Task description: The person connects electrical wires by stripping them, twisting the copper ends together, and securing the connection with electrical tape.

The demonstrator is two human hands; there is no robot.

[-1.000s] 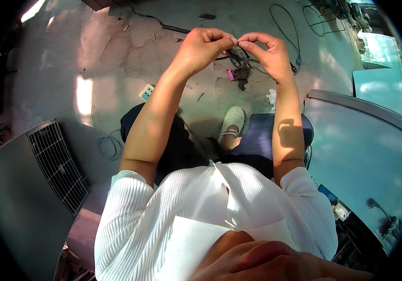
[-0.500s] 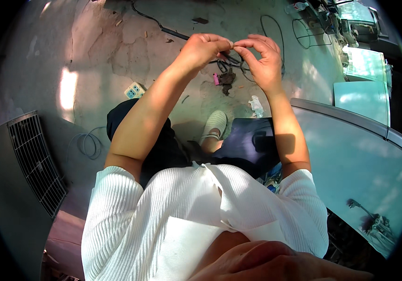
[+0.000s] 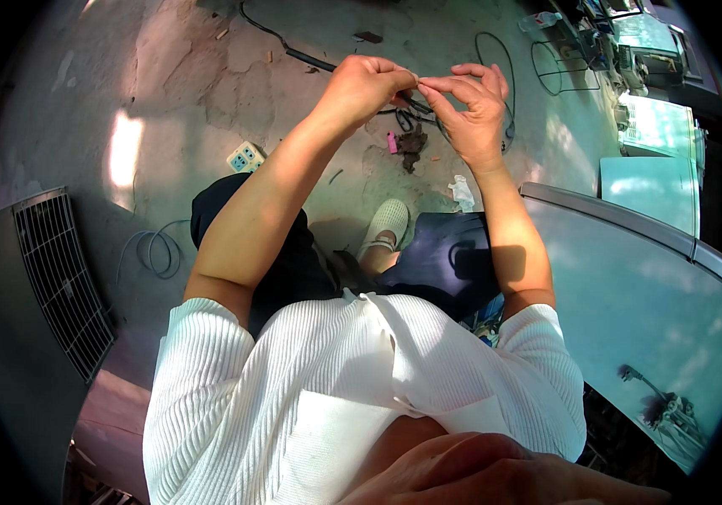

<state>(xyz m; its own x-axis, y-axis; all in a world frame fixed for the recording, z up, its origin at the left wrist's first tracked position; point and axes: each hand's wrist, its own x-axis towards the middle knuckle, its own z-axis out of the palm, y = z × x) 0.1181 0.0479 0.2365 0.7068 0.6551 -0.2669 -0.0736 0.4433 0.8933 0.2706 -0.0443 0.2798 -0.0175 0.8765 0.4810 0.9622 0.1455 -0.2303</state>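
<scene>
My left hand (image 3: 362,91) is closed, its thumb and forefinger pinched together above the floor. Its fingertips meet those of my right hand (image 3: 472,114), which is also closed in a pinch, with its outer fingers lifted. Whatever sits between the fingertips is too small to make out. A black cable (image 3: 309,59) comes from the far left toward my left hand and shows again beyond it; I cannot tell whether the hand holds it or it passes behind. Loops of dark cable (image 3: 404,119) lie below my hands, beside a small pink object (image 3: 392,142) and a dark crumpled lump (image 3: 412,146).
A pale power strip (image 3: 245,156) lies on the floor beyond my left knee. To my right is a light blue-green panel (image 3: 622,278) with a metal edge; a wire bundle (image 3: 672,414) rests on it. A panel with a wire grille (image 3: 62,278) stands left, near a coiled grey cord (image 3: 157,252).
My right hand has tilted a little, its outer fingers spreading and lifting. The pinched fingertips stay together in nearly the same place. The view has shifted slightly.
</scene>
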